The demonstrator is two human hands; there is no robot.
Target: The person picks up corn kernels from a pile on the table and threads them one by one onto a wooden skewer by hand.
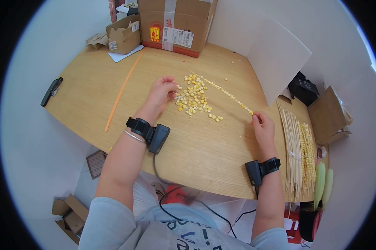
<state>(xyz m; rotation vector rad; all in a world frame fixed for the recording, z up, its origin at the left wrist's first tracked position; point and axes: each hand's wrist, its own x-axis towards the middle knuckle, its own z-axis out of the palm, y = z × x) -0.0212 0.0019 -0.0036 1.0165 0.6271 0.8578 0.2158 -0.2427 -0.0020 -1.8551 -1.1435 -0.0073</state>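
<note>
My right hand is closed in a pinch on the lower end of a thin skewer threaded with yellow corn kernels. The skewer slants up and to the left, its bare tip over the far side of a loose pile of corn kernels on the table. At the pile's left edge, my left hand has its fingers curled together. A small pale sliver shows by its fingertips, but whatever the fingers hold is hidden. Both wrists wear black strapped devices with cables.
On the right lie a bundle of bare skewers, kernel-threaded skewers and green corn ears. A white board stands behind them. A large cardboard box is at the back. An orange strip and a black stapler lie left.
</note>
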